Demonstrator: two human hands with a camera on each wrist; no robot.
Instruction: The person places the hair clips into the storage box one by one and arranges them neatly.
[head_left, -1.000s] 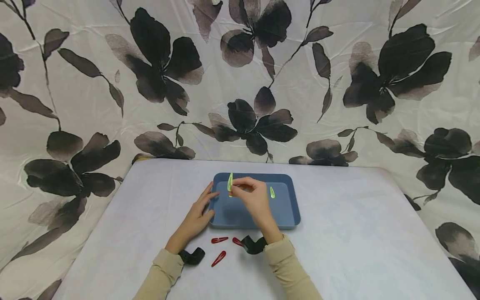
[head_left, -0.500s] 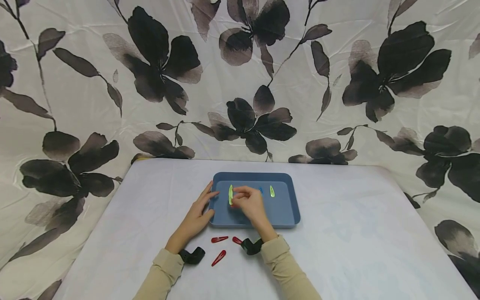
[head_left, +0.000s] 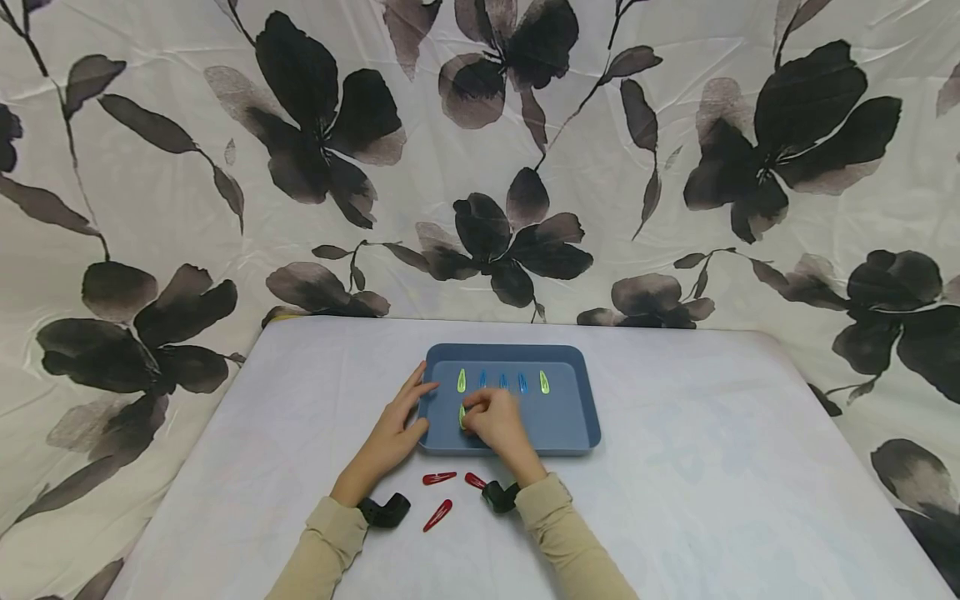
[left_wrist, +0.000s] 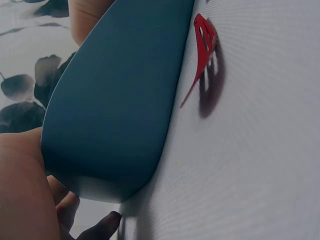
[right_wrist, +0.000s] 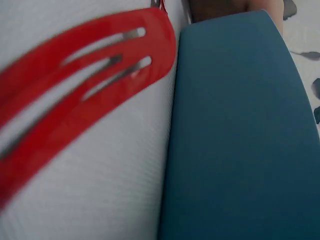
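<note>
My right hand (head_left: 497,421) pinches a yellow-green snap hair clip (head_left: 462,417) low over the left part of the blue tray (head_left: 573,433); its fingertips partly cover the clip. Behind it in the tray runs a row: a yellow-green clip (head_left: 461,381) at the left, three blue clips (head_left: 522,382), then another yellow-green clip (head_left: 544,382). My left hand (head_left: 393,425) rests with extended fingers against the tray's left side. In the left wrist view, thumb and fingers lie about the tray's corner (left_wrist: 115,115).
Three red hair clips lie on the white cloth before the tray: one left (head_left: 439,479), one nearer me (head_left: 437,516), one (head_left: 475,481) beside the right wrist's black camera (head_left: 500,497). A red clip (right_wrist: 160,35) looms large in the right wrist view. A floral curtain (head_left: 480,150) hangs behind.
The right hand has lowered and come toward me with the yellow-green clip, uncovering the row of clips behind. The left hand has stayed at the tray's side.
</note>
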